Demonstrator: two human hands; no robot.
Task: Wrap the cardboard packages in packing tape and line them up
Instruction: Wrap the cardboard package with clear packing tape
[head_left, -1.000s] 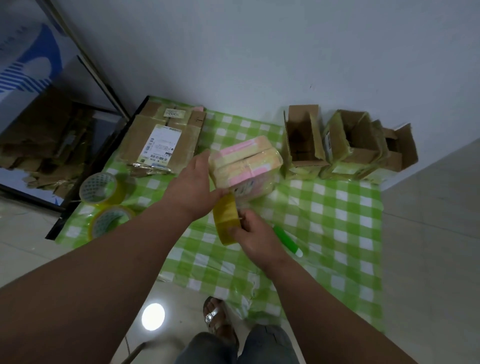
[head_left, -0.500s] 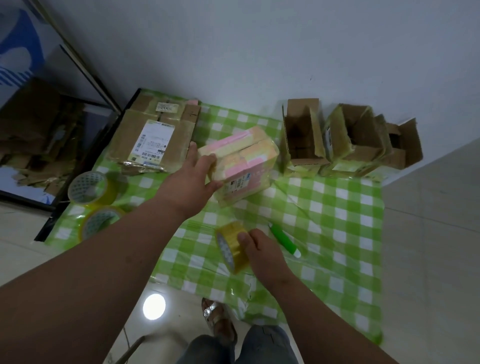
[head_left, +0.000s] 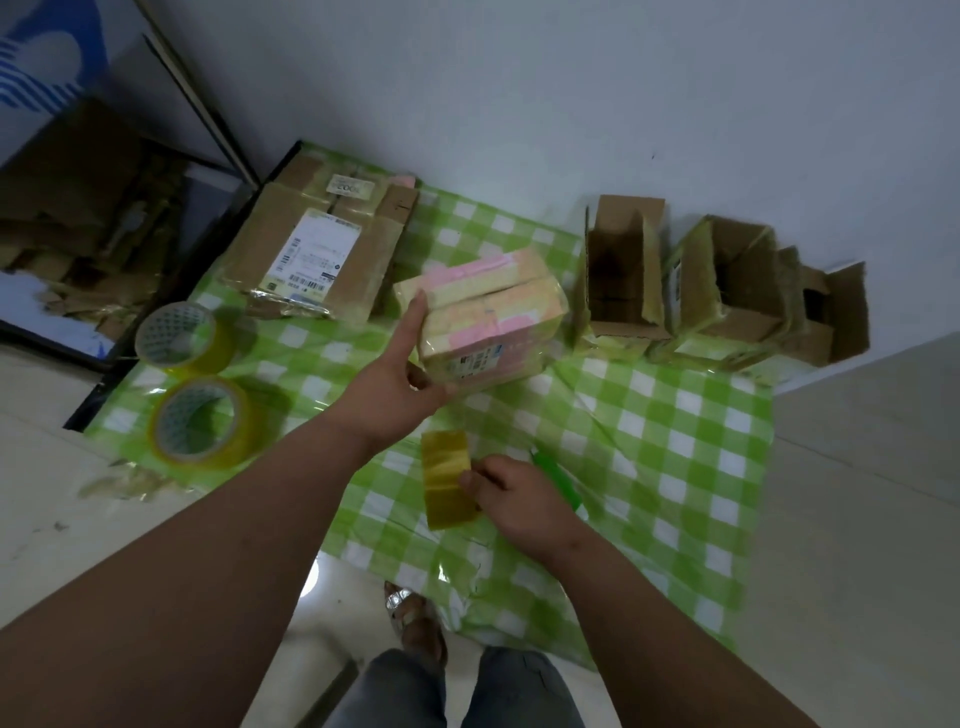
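My left hand (head_left: 400, 382) grips the near left end of a pink and yellow taped package (head_left: 488, 317) and holds it above the green checked cloth (head_left: 675, 467). My right hand (head_left: 514, 499) grips a yellow roll of packing tape (head_left: 447, 480) below the package, over the cloth. A thin strip of tape seems to run between the roll and the package.
A flat brown package with a label (head_left: 317, 260) lies at the back left. Two more tape rolls (head_left: 182, 332) (head_left: 205, 421) sit at the cloth's left edge. Three open cardboard boxes (head_left: 623, 275) (head_left: 727, 291) (head_left: 831, 312) stand along the wall. A green cutter (head_left: 558, 478) lies beside my right hand.
My right hand has drawn the tape roll down and away from the package. My left hand has kept its hold and tilted the package slightly.
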